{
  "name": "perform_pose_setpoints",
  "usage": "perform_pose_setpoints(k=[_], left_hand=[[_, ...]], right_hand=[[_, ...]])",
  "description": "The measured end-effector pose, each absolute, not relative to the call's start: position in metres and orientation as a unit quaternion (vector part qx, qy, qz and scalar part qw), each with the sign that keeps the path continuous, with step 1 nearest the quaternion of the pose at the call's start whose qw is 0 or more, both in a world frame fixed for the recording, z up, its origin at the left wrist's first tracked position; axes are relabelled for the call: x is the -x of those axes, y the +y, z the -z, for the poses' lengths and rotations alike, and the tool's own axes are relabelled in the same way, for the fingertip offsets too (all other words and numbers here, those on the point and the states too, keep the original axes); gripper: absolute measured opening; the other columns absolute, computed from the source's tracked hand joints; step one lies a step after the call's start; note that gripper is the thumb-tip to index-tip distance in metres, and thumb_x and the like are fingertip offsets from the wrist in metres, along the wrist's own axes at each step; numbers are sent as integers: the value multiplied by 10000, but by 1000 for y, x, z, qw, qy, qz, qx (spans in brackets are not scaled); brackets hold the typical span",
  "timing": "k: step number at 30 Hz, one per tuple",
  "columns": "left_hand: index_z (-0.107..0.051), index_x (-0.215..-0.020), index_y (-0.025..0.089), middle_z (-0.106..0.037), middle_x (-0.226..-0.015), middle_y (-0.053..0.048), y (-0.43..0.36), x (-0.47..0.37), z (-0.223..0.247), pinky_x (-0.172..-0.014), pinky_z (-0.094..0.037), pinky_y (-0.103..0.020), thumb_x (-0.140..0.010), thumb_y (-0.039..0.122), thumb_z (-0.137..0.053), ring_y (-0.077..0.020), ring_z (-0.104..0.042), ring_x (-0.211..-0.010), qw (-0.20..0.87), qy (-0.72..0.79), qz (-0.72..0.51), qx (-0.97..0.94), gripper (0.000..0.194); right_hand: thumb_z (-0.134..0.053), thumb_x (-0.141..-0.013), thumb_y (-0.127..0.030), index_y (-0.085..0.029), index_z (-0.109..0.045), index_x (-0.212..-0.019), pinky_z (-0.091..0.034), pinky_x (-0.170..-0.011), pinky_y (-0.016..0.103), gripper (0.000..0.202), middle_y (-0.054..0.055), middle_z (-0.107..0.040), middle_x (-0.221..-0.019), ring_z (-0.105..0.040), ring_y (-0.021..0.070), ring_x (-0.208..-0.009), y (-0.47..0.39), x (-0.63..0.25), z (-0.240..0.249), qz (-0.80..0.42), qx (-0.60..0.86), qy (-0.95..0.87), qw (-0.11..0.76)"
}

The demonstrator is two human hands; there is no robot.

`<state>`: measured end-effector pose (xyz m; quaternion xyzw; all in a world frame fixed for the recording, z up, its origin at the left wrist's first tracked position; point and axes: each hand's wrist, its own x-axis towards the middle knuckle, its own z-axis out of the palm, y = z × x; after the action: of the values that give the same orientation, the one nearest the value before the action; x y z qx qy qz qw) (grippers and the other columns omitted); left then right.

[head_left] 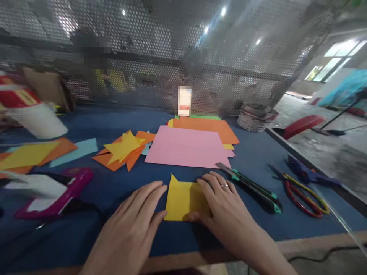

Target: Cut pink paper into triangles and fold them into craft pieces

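A yellow folded piece of paper (pixel 180 200) lies on the blue table in front of me, with a small pointed flap sticking up at its upper left corner. My right hand (pixel 222 202), with a ring on one finger, holds the paper's right part, its fingers over the top and its thumb at the bottom edge. At the left edge rests my left hand (pixel 137 214), its fingers stretched out and the thumb by the lower left corner. A green and black utility knife (pixel 252 186) lies to the right of my right hand.
Beyond the paper are pink sheets (pixel 186 147) over orange sheets (pixel 206 130). Yellow stars (pixel 126 147) lie to the left, near a magenta tool (pixel 57 193) with a cord. Red and yellow scissors (pixel 304 194) lie at right. A perforated metal screen (pixel 160 57) stands behind.
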<state>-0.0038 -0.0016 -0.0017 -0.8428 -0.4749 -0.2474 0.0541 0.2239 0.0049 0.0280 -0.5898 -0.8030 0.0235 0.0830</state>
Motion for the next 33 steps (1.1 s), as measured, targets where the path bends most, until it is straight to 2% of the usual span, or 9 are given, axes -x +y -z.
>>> perform_pose_setpoints(k=[5,8,11,14,17,22,25,30,33], left_hand=[[-365,-1368,224,-529,-1328,-76,-2,8,4,-936,-504,-394,-964,377,-387,-221,-531,-1190,37,-480,264,836,433],[-356,-1375,232,-527,-1331,-70,0,9,6,-939,-505,-388,-963,383,-388,-215,-529,-1192,28,-485,272,831,440],[-343,-1381,245,-523,-1337,-61,0,9,8,-945,-503,-391,-958,405,-395,-212,-523,-1199,19,-498,274,823,455],[-331,-1384,259,-516,-1348,-52,0,9,9,-949,-502,-394,-957,419,-392,-209,-512,-1215,6,-513,270,815,460],[-329,-1389,268,-506,-1359,-39,1,10,8,-964,-494,-380,-954,416,-404,-196,-498,-1229,-8,-510,280,814,465],[-344,-1391,271,-483,-1376,-3,1,15,-2,-1062,-411,-301,-960,276,-384,-138,-453,-1271,-18,-489,331,807,433],[-353,-1396,272,-448,-1408,25,-3,18,-11,-1102,-351,-231,-944,176,-343,-98,-419,-1301,-23,-470,347,811,462],[-315,-1420,282,-410,-1455,28,-14,23,-17,-1094,-368,-232,-894,141,-380,-124,-412,-1327,-54,-440,331,833,549],[-339,-1398,322,-455,-1431,33,-23,28,-13,-1033,-434,-220,-877,158,-400,-146,-485,-1279,-123,-446,335,821,549]], right_hand=[[-769,-669,-162,-164,-582,-998,-434,-934,468,378,99,-575,-1127,-503,306,-1120,10,-224,-36,-45,592,-800,90],[-763,-657,-128,-149,-551,-1140,-448,-899,454,528,92,-586,-1100,-533,284,-1059,11,-223,-39,-63,586,-803,92],[-759,-662,-130,-122,-487,-1277,-423,-916,497,672,111,-597,-1100,-536,295,-1050,12,-222,-41,-78,575,-809,94],[-736,-683,-128,-143,-601,-1081,-435,-859,488,420,90,-613,-1003,-551,285,-967,13,-221,-43,-100,564,-814,98],[-641,-743,-74,-176,-605,-883,-440,-802,402,177,50,-601,-929,-545,228,-901,11,-220,-46,-122,549,-818,120],[-446,-744,78,-221,-556,-907,-419,-789,253,358,-24,-601,-922,-540,125,-921,3,-222,-51,-185,515,-814,197],[-441,-811,25,-254,-555,-980,-420,-794,237,346,-43,-609,-955,-552,102,-903,-1,-228,-53,-301,493,-772,265],[-514,-914,-221,-255,-537,-997,-427,-728,239,93,-26,-573,-880,-540,111,-825,-2,-231,-49,-480,477,-627,387],[-600,-873,-322,-245,-520,-1065,-438,-706,246,221,-6,-575,-891,-552,119,-802,0,-227,-43,-587,448,-503,449]])
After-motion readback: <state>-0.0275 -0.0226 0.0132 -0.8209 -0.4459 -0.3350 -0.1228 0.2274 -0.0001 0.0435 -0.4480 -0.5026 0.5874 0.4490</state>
